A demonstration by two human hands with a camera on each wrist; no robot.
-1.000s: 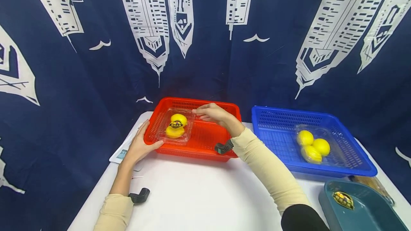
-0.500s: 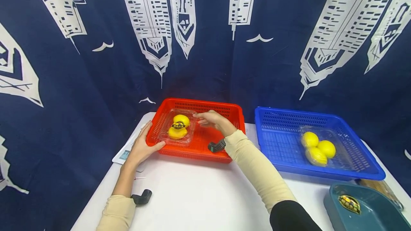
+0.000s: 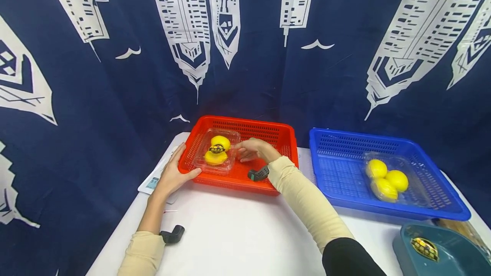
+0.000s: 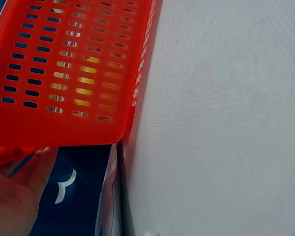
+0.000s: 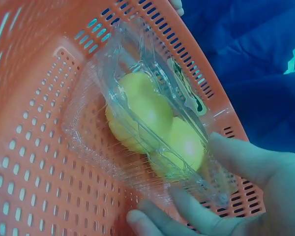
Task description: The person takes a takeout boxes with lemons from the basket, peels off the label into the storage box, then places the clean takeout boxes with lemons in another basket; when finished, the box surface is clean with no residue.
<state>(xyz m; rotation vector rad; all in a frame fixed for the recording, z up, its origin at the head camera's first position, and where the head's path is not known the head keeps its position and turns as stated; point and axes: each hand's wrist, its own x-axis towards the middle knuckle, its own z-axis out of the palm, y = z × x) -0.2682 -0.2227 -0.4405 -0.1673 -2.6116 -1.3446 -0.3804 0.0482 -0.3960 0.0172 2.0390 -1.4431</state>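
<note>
Resting in the left part of a red perforated plastic basket, a clear plastic clamshell box holding two yellow lemons carries a dark round label on its lid. The right hand reaches into the basket and pinches the box's right edge between thumb and fingers. The left hand lies with straight, relaxed fingers against the basket's outer left corner. The basket sits on a white table, well apart from a blue perforated plastic basket with three more lemons.
</note>
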